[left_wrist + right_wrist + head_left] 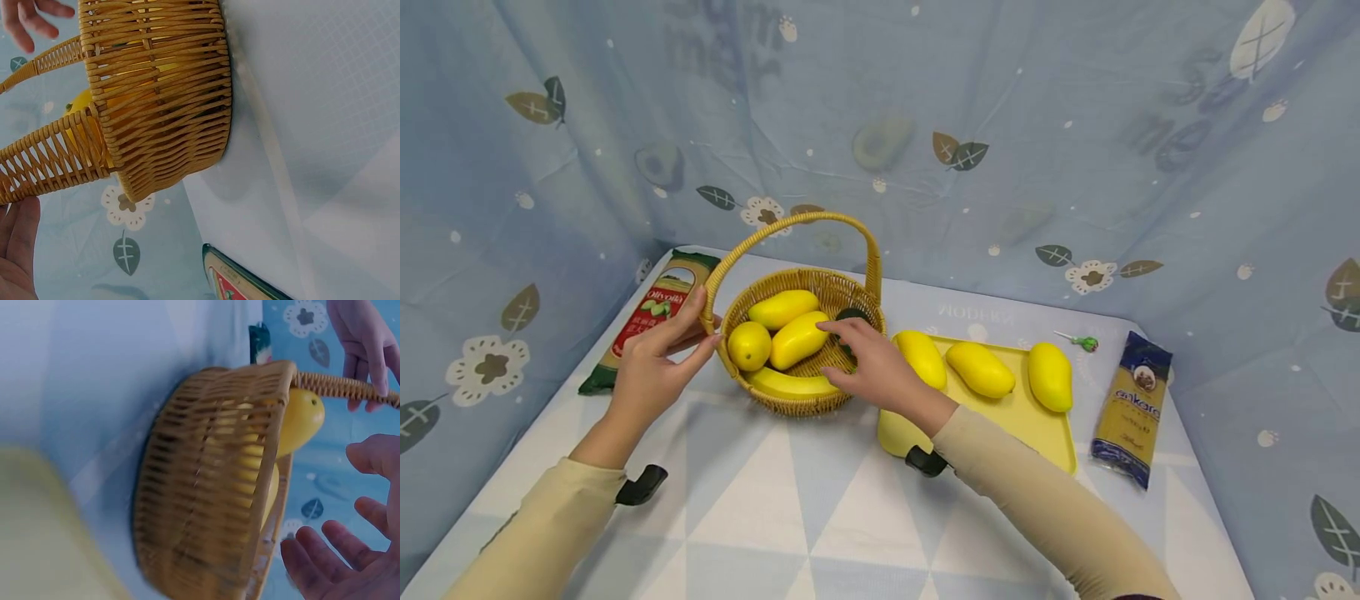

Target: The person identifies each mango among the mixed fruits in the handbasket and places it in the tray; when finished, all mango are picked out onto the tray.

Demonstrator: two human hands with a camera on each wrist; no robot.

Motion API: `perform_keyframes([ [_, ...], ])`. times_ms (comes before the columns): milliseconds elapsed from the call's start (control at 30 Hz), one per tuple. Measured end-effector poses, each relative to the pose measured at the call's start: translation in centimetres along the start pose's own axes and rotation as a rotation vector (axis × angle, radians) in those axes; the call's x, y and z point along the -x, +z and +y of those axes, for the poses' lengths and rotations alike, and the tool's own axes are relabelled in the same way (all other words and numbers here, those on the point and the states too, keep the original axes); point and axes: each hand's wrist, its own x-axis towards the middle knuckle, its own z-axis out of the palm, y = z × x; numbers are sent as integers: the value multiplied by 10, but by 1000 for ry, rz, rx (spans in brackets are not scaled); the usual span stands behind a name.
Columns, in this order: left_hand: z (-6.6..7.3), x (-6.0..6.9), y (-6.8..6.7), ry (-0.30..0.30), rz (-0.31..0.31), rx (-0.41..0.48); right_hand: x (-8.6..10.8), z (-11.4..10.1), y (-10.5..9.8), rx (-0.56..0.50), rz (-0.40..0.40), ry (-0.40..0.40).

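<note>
A wicker basket with a tall arched handle stands on the table, holding yellow mangoes, a round yellow fruit and a banana. A dark green thing in it is mostly hidden by my right hand. My left hand pinches the left side of the handle between thumb and fingers. Over the basket's right rim hovers my right hand, fingers spread and slightly bent; the right wrist view shows nothing in that hand.
Right of the basket, a yellow tray bears several mangoes, partly behind my right forearm. A green-topped lollipop and a blue-and-gold pasta packet lie farther right. Behind my left hand lies a red-and-green packet. Patterned curtains enclose the table.
</note>
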Motion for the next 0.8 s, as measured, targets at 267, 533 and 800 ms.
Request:
perform_keyframes([
  [267,-1,1,-1,-2,5,9,-33,-25,21,-17,-92,-19],
  [533,0,0,-2,-11,-10,-2,-58,-43,44,51,-113,-19],
  [800,0,0,-1,-9,-16,-13,-76,-53,57,108,-123,-3],
])
